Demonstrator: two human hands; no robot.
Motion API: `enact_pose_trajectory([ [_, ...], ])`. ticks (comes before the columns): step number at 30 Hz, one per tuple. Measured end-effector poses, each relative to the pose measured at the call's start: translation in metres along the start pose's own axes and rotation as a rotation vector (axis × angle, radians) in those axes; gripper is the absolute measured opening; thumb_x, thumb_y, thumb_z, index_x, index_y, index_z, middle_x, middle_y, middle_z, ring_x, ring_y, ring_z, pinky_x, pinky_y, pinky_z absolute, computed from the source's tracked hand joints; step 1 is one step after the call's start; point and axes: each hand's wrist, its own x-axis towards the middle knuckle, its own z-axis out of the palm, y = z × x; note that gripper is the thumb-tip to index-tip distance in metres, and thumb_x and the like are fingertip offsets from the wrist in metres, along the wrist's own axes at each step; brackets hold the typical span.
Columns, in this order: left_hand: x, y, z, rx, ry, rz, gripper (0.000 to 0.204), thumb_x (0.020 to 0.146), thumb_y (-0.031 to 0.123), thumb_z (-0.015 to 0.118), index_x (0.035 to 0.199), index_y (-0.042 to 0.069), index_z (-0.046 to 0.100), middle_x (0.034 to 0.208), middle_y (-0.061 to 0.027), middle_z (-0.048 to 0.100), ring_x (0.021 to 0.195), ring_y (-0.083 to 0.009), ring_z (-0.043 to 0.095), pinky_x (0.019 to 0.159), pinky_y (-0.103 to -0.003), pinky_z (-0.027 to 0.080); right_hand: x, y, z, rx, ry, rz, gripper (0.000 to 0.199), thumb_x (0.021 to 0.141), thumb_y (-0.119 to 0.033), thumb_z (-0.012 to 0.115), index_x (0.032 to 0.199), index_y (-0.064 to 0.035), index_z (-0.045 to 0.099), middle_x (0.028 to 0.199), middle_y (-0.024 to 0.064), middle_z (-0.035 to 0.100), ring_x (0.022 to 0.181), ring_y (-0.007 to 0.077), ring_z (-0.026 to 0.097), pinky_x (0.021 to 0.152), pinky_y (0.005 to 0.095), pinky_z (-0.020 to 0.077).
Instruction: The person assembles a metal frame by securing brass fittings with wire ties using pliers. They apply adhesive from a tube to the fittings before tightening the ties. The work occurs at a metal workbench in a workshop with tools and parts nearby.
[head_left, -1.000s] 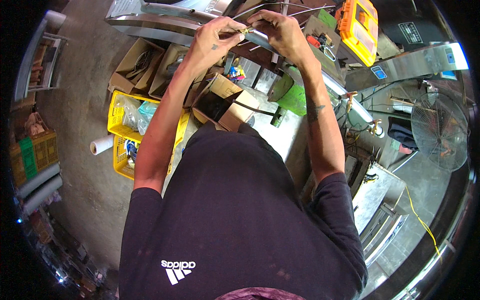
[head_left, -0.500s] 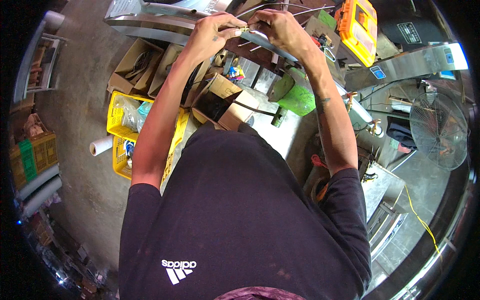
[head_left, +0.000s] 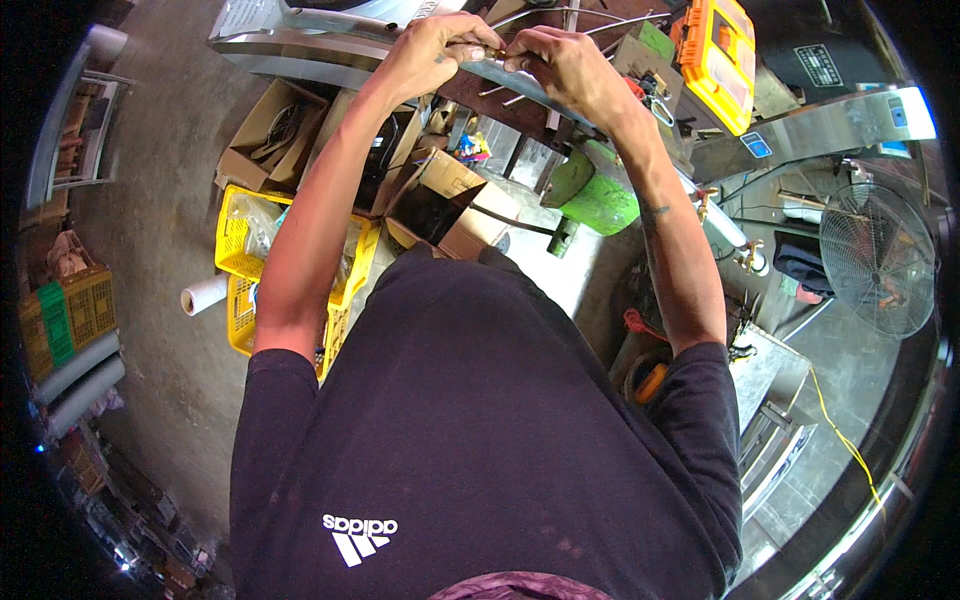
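Long silvery metal beam (head_left: 310, 62) in front of me, orange toolbox (head_left: 716, 70) off to the right, my left hand (head_left: 428, 52) and right hand (head_left: 575, 72) nearly meeting, both pinching a small brass-coloured piece (head_left: 498, 54) right between them.

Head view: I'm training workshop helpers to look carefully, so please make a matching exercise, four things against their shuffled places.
1. small brass-coloured metal piece
2. round grey wire fan guard
3. white cylindrical roll
4. orange plastic toolbox

A. on the floor beside a yellow plastic crate
B. near the right rim, about mid-height
C. between the left hand and right hand
D. near the top edge, right of both hands

Pairs: 1-C; 2-B; 3-A; 4-D
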Motion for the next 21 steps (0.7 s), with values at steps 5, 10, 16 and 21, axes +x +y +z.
enact_pose_trajectory([
  [5,0.007,-0.005,-0.003,-0.008,-0.04,0.026,0.025,0.093,-0.007,0.066,0.114,0.002,0.074,0.108,-0.0067,0.076,0.105,-0.0154,0.071,0.098,-0.031,0.053,-0.002,-0.001,0.004,0.0,0.022,-0.006,0.016,0.093,-0.003,0.068,0.109,-0.0014,0.069,0.104,0.0156,0.071,0.097,0.0368,0.071,0.084,0.0418,0.0579],
  [10,0.008,-0.017,-0.002,-0.09,-0.073,-0.082,0.023,0.095,-0.007,0.065,0.115,0.0,0.073,0.11,-0.0061,0.076,0.108,-0.015,0.07,0.101,-0.031,0.053,-0.001,-0.001,0.002,0.006,-0.011,0.018,0.017,0.093,-0.002,0.068,0.111,-0.0011,0.069,0.105,0.0153,0.072,0.099,0.0366,0.072,0.086,0.0418,0.0582],
  [16,0.012,-0.018,-0.003,-0.146,-0.101,-0.004,0.021,0.096,-0.005,0.065,0.115,-0.001,0.073,0.11,-0.0065,0.076,0.109,-0.0151,0.07,0.101,-0.031,0.053,0.002,-0.001,-0.006,-0.052,-0.136,0.018,0.029,0.091,0.0,0.068,0.12,-0.0007,0.069,0.113,0.0166,0.072,0.106,0.0366,0.07,0.094,0.0423,0.0568],
  [21,0.018,-0.019,-0.007,-0.003,-0.115,0.035,0.025,0.092,-0.007,0.066,0.115,0.0,0.074,0.109,-0.0079,0.077,0.107,-0.014,0.07,0.099,-0.031,0.054,0.011,-0.005,-0.03,-0.023,-0.317,-0.108,0.046,0.087,0.002,0.065,0.133,-0.0007,0.065,0.128,0.0184,0.066,0.117,0.0362,0.066,0.103,0.0411,0.0541],
])
